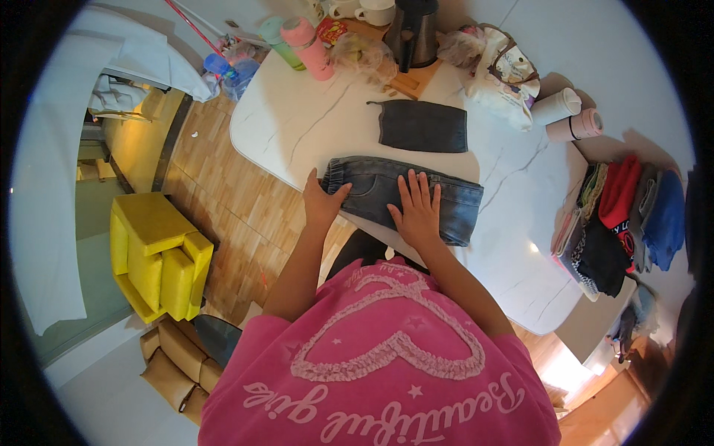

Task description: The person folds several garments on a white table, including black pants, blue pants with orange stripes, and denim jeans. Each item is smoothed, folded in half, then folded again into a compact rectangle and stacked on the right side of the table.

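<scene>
A folded pair of blue denim jeans (368, 181) with an elastic waistband lies across the near edge of the white marble-patterned table (312, 134). At the waistband end, my left hand (326, 198) has its thumb on top of the denim and its fingers at the waistband's outer side; whether it grips the cloth is not clear. My right hand (417, 214) rests flat on the jeans, fingers spread, right of the pocket. Just beyond the jeans lies a flat dark grey cloth piece (424, 125) with a thin cord or loop at its upper left corner.
Along the far edge stand a pink bottle (309, 50), a green bottle (281, 42), an electric kettle (413, 36) and a white bag (505, 78). Two tumblers lie near the wall. Folded clothes (605, 253) are stacked at the right. A yellow armchair (159, 256) stands at left.
</scene>
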Demonstrator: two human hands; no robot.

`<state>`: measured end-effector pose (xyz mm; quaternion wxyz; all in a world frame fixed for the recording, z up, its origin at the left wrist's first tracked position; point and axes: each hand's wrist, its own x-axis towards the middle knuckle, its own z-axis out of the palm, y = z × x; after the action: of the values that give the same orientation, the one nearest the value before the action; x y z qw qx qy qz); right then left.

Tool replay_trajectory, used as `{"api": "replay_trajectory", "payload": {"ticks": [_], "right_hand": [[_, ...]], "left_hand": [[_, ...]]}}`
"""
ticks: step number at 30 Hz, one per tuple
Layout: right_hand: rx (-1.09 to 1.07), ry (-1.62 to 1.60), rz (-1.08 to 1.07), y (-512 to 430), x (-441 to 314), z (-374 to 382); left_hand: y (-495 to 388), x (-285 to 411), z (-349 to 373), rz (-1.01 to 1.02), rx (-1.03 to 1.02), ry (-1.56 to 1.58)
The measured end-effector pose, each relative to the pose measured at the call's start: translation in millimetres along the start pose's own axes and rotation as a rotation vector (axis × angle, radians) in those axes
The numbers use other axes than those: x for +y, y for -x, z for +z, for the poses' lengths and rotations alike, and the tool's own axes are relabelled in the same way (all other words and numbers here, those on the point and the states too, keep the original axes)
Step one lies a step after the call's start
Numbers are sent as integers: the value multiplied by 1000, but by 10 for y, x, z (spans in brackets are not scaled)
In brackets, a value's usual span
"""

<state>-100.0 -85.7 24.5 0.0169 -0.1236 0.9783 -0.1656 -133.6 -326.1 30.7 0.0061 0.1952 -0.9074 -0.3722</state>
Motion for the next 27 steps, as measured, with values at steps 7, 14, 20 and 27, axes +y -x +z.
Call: {"api": "replay_trajectory", "payload": {"ticks": [7,14,20,27], "right_hand": [[-87,63,27,-56,35,139],[-95,-21,14,-66,60,67],[98,-307,-25,47,136,-223],[38,-114,99,470,293,-271]], "left_hand": [[-307,11,-129,-365,-364,297],[-240,276,-234,-354,-468,505],[-3,846,-435,-45,-368,231],[524,1537,-342,254,-339,189]]}}
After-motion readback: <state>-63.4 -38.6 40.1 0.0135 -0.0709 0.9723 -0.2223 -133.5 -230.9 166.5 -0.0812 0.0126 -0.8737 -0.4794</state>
